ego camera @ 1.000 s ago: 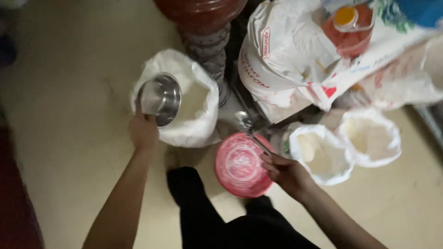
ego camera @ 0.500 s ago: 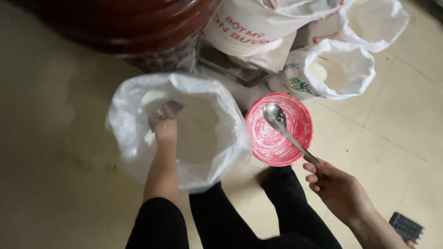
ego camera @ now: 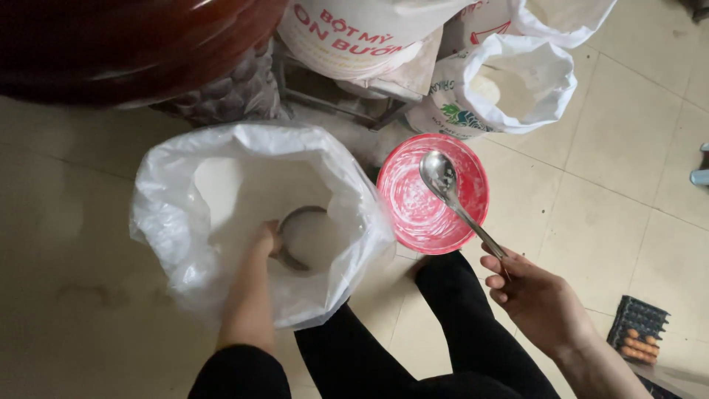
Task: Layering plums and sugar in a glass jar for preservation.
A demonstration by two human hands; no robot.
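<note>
Inside the white bag (ego camera: 221,192), the left hand (ego camera: 264,240) is wrapped around a round metal cup (ego camera: 306,238) that is sunk in pale flour. Right of the bag stands a red bowl (ego camera: 413,214) smeared white, and the right hand (ego camera: 535,299) pinches the handle of a spoon (ego camera: 450,188) resting in it. Beyond the bowl stand open white sacks (ego camera: 539,81) holding more powder.
</note>
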